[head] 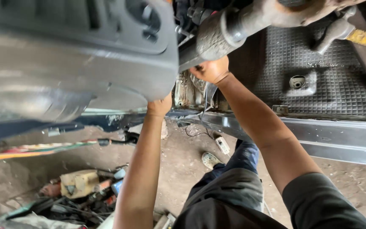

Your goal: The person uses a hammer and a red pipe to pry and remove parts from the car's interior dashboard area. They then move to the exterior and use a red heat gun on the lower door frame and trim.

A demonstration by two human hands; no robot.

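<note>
Both my arms reach forward into a vehicle's open cabin. My left hand point(159, 106) presses against the lower edge of a large grey plastic dashboard panel point(77, 55); its fingers are hidden behind the panel. My right hand point(211, 70) is closed under the end of a thick grey steering column shaft point(234, 27), right where it meets the bare metal of the body.
A black ribbed rubber floor mat point(318, 72) covers the cabin floor above a silver door sill point(318, 135). A pile of tools and parts point(81, 191) lies on the dirt ground at lower left. My shoe point(210, 160) stands below the sill.
</note>
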